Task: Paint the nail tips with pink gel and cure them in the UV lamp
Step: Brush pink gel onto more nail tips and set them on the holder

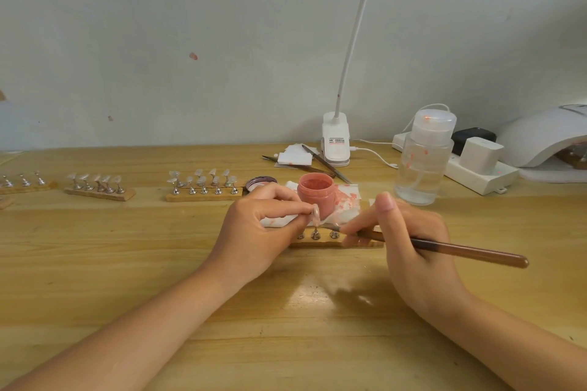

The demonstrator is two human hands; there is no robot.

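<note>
- Right now, head view: both hands are working at mid-table over a wooden strip [320,244] carrying small metal stands.
- Left hand [260,225] is pinching a nail tip [315,214] between thumb and fingers, fingers curled around it; the tip is sitting on the stand [315,233] in the middle of the strip.
- Right hand [409,238] is gripping a brush [444,247], thumb sticking up, the brown handle pointing right; the bristle end is touching or just beside the tip's lower edge, can't tell which.
- Open jar of pink gel [316,195] is standing just behind the hands on a stained white wipe [346,203]; its lid [261,183] is lying just left of it.
- Three more strips of stands with clear tips are lining up to the left [203,190], [100,189], [23,182].
- UV lamp [546,140] is sitting at the far right edge, white, opening facing the table; what's inside is too dark to read.
- Clear pump bottle [424,162], power strip [476,174], clip lamp [336,143] and tweezers [324,165] on white pads are sitting along the back.
</note>
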